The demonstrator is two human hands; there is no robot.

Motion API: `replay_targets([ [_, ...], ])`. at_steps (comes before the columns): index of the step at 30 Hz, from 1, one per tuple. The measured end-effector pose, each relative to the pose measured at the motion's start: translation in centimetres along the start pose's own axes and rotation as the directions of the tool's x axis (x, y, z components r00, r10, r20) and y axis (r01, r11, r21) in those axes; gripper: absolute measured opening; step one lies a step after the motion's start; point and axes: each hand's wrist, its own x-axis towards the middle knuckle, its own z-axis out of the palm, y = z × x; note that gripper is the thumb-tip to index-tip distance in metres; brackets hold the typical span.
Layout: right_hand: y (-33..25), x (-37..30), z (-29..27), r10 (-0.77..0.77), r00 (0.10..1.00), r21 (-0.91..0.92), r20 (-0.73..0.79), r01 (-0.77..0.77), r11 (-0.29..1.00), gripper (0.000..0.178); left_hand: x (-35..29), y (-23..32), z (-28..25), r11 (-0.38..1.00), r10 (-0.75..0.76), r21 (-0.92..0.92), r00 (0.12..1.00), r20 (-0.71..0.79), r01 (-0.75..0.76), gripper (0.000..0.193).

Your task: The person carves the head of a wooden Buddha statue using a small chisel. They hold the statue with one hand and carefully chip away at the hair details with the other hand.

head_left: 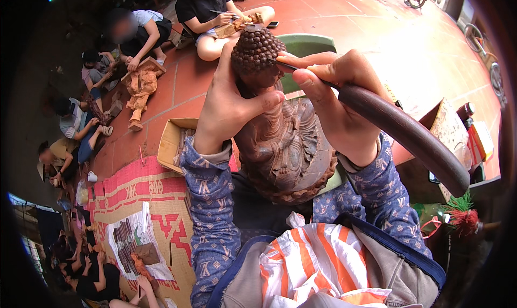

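Observation:
A dark brown wooden Buddha statue (285, 151) with rows of knobbed curls on its head leans upright in front of my lap. My left hand (229, 106) wraps round the side and back of the head, its thumb lying across the neck and chin. In my right hand (347, 87) is a carving knife (404, 138) with a long, curved dark wooden handle that runs back past my wrist. Its thin dark blade meets the face just below the curls. My right fingertips touch the head beside the blade; the face itself is mostly hidden from this view.
Left of my arm stand a cardboard box (168, 141) and a red-and-tan mat (145, 189) with carving tools (125, 248) on paper. A green curved object (309, 45) is behind the statue. A red-and-green brush (462, 216) lies right. Several people carve nearby, one with a wooden figure (141, 92).

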Motion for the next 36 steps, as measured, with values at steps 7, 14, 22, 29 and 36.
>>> replay_targets([
  [7,1.5,0.5,-0.7,0.203,0.978,0.454,0.047,-0.202,0.868,0.017,0.0,-0.4,-0.2,0.996,0.024,0.084,0.999,-0.022,-0.022,0.067],
  [14,0.6,0.2,0.1,0.251,0.964,0.278,-0.091,-0.218,0.936,0.014,0.0,-0.4,-0.5,0.992,0.056,0.109,0.998,0.000,-0.056,0.067],
  [22,-0.4,0.8,0.3,0.142,0.986,0.178,-0.083,-0.125,0.976,0.008,-0.1,-0.1,-0.3,0.998,-0.015,0.059,1.000,0.001,0.015,0.068],
  [29,-0.1,-0.7,-1.4,0.211,0.977,0.480,0.025,-0.197,0.855,0.012,-0.5,-0.3,-1.2,0.981,0.009,0.192,1.000,0.008,-0.010,0.086],
  [36,-0.6,-1.8,-4.6,0.108,0.552,0.176,0.827,-0.436,0.883,0.019,-5.7,3.4,2.0,0.887,0.315,0.388,0.943,-0.108,-0.252,0.052],
])
